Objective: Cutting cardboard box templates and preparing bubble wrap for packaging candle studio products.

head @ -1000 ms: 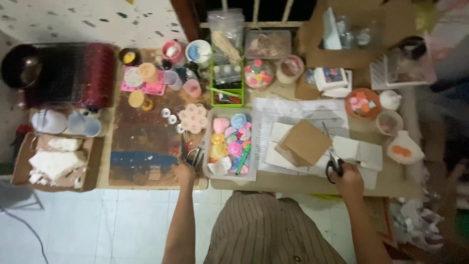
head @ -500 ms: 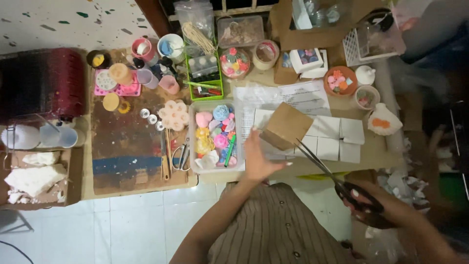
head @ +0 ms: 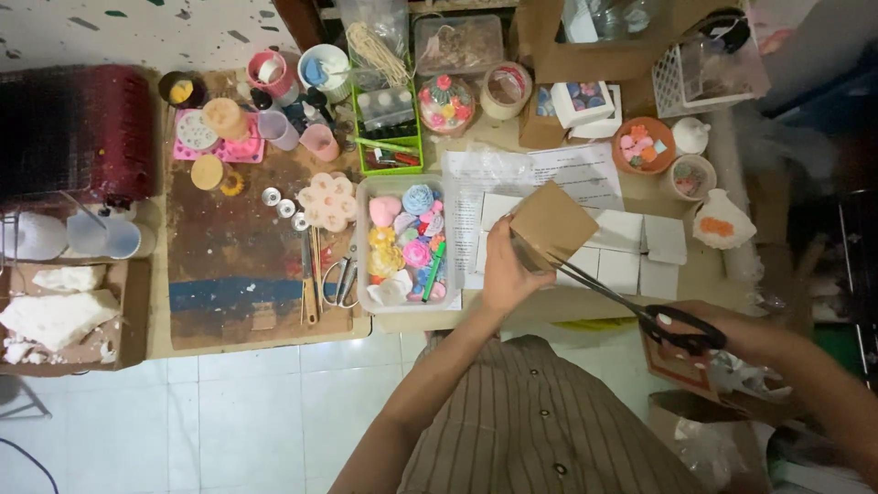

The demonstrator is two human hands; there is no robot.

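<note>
Two hands at work over the bench (head: pixel 585 306). Left hand (head: pixel 506 270) holds a brown card piece (head: pixel 553 222) just above the white squares (head: pixel 640 247) laid out on printed sheets; its fingers are clamped on the card's lower-left edge. Right hand (head: pixel 722 334) is low and off the bench's near edge, fingers closed through the black loops of the scissors (head: pixel 631 302).

Card: sits as a diamond, one corner toward the far side of the bench, one toward the person. Looks thin, light and fairly stiff; judged to hold flat from an edge pinch but to crease if squeezed hard. Best hold appears to be the edge away from the blades.

Scissors: long axis runs diagonally, handles at lower right, tips up-left meeting the card's lower edge beside the left hand. Blades look only slightly parted; too thin to tell exactly. Rigid metal, judged easy to steer from the loops.

Nearby: a clear tray (head: pixel 366 302) of coloured moulded shapes lies just left of the left hand.
</note>
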